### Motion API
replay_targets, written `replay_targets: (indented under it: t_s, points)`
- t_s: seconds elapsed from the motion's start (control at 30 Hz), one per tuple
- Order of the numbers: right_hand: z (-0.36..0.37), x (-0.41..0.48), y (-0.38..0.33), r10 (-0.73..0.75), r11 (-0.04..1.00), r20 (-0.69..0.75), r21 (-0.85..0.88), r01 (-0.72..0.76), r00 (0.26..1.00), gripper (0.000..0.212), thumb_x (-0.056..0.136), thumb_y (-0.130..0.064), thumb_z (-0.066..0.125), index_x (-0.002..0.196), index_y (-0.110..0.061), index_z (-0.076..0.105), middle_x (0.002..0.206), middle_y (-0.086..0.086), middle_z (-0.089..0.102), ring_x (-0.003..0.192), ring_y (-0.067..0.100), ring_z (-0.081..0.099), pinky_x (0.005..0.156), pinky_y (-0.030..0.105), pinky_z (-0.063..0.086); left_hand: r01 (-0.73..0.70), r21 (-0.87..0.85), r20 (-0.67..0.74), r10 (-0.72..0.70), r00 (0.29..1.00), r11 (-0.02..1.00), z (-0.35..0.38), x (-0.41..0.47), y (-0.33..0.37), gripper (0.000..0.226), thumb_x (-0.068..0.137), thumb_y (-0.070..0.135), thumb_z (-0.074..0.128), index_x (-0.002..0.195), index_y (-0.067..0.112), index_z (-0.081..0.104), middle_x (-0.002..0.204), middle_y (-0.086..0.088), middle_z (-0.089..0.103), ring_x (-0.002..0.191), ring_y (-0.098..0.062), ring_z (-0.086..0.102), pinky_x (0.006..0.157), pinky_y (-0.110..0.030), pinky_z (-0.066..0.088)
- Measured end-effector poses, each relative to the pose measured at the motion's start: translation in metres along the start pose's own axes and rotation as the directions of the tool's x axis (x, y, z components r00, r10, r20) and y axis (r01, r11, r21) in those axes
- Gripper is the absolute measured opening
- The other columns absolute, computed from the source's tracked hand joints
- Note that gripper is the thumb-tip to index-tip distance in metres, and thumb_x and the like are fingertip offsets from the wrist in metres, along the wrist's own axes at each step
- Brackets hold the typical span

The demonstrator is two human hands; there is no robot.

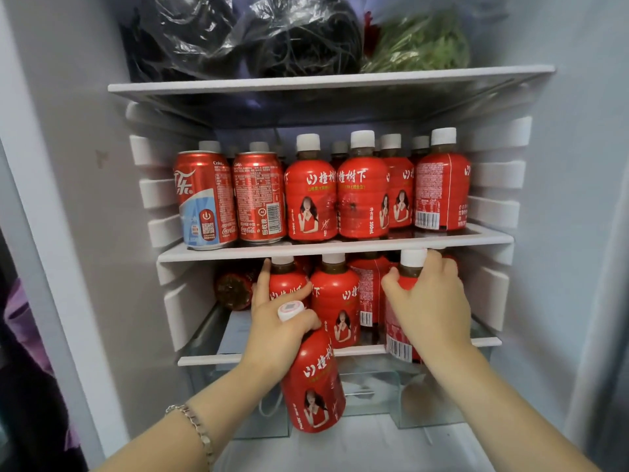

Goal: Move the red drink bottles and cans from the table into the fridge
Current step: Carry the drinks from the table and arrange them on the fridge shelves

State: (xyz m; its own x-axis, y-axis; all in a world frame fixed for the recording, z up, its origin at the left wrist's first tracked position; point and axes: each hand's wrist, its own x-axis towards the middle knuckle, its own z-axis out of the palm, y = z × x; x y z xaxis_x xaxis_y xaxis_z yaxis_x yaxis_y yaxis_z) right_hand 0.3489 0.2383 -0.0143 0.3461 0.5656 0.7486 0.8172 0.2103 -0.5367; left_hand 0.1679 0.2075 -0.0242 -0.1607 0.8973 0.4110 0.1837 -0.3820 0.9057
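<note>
Both grips clenched: left grip point(282, 321) holds the hanging bottle point(315, 379) by its neck, right grip point(429, 301) wraps the upright bottle point(413, 257).

The single head-worn view faces straight into the open white fridge point(558, 199), close to its glass shelves point(333, 247).

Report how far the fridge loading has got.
Done: the middle shelf is packed with two cans and bottles, and more stand on the lower shelf. In hand: the left hand grips one bottle by its neck in front of it; the right hand grips another bottle at its edge. Left: seating both; the table is out of view.
</note>
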Motion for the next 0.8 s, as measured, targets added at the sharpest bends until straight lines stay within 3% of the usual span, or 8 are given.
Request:
replay_targets:
  t_s: [0.17,0.27,0.4,0.53,0.6,0.7,0.73,0.8]
  points:
    - [0.018,0.010,0.000,0.072,0.997,-0.006,0.010,-0.072,0.997,0.045,0.087,-0.034,0.057,0.111,0.004,0.054,0.110,0.022,0.050,0.100,0.040,0.051,0.071,0.040,0.044,0.006,0.005,0.004,-0.006,1.000,1.000,0.004,-0.002,0.000,0.047,0.071,-0.002,0.070,0.114,0.018,0.066,0.149,0.022,0.016,0.127,-0.014,0.040,0.106,-0.044,0.038]
    - [0.024,0.010,-0.001,0.085,0.996,0.008,0.000,-0.085,0.996,0.050,0.089,-0.036,0.056,0.114,0.006,0.050,0.120,0.026,0.043,0.107,0.042,0.046,0.083,0.044,0.043,-0.008,0.042,0.050,0.006,0.999,0.999,0.008,-0.005,0.000,0.055,0.066,0.009,0.072,0.119,0.021,0.064,0.150,0.026,0.013,0.132,-0.012,0.035,0.109,-0.043,0.036]
    - [0.019,-0.012,0.000,0.068,0.988,0.024,0.137,-0.070,0.997,0.061,0.093,-0.037,0.050,0.136,0.004,0.036,0.141,0.025,0.028,0.132,0.036,0.021,0.110,0.046,0.019,0.000,0.103,0.080,-0.009,0.997,0.995,0.021,-0.007,0.003,0.065,0.057,0.026,0.064,0.122,0.028,0.061,0.147,0.031,0.005,0.139,-0.013,0.023,0.112,-0.045,0.030]
    - [0.006,-0.051,-0.002,-0.078,0.949,-0.041,0.303,0.087,0.996,0.065,0.087,-0.043,0.048,0.132,0.002,0.041,0.136,0.025,0.034,0.127,0.031,0.025,0.108,0.042,0.022,-0.016,0.074,0.074,0.011,0.997,0.997,0.030,-0.009,0.005,0.054,0.055,0.026,0.063,0.107,0.040,0.063,0.139,0.033,0.005,0.139,-0.014,0.023,0.111,-0.045,0.030]
    - [0.008,-0.060,-0.002,-0.232,0.947,0.041,0.239,0.216,0.972,0.059,0.084,-0.034,0.063,0.130,-0.001,0.047,0.132,0.025,0.040,0.125,0.037,0.035,0.104,0.049,0.030,-0.021,0.063,0.085,0.015,0.996,0.998,0.028,-0.011,0.007,0.047,0.056,0.024,0.064,0.101,0.039,0.065,0.140,0.031,0.010,0.135,-0.011,0.030,0.108,-0.039,0.036]
    - [0.012,-0.054,0.000,-0.291,0.951,0.086,0.134,0.279,0.953,0.062,0.072,-0.021,0.080,0.125,-0.002,0.055,0.123,0.027,0.051,0.115,0.047,0.048,0.094,0.056,0.038,-0.024,0.051,0.105,0.019,0.994,0.998,0.016,-0.010,0.006,0.041,0.068,0.011,0.071,0.107,0.024,0.068,0.146,0.023,0.019,0.113,0.010,0.043,0.083,-0.005,0.044]
    - [0.012,-0.051,0.001,-0.310,0.949,0.096,0.092,0.302,0.946,0.064,0.069,-0.022,0.082,0.123,-0.001,0.057,0.121,0.028,0.053,0.112,0.048,0.050,0.092,0.057,0.040,-0.017,0.055,0.097,0.011,0.995,0.998,0.011,-0.009,0.005,0.038,0.072,0.005,0.069,0.106,0.022,0.069,0.148,0.021,0.021,0.106,0.013,0.044,0.075,-0.003,0.043]
    - [0.010,-0.045,-0.001,-0.333,0.943,0.153,0.034,0.332,0.930,0.067,0.070,-0.029,0.081,0.125,-0.002,0.055,0.122,0.027,0.053,0.115,0.047,0.049,0.093,0.056,0.039,0.011,0.039,0.056,-0.013,0.998,0.999,0.001,-0.011,0.004,0.033,0.074,0.001,0.067,0.098,0.022,0.071,0.148,0.018,0.026,0.109,0.005,0.047,0.077,-0.012,0.044]
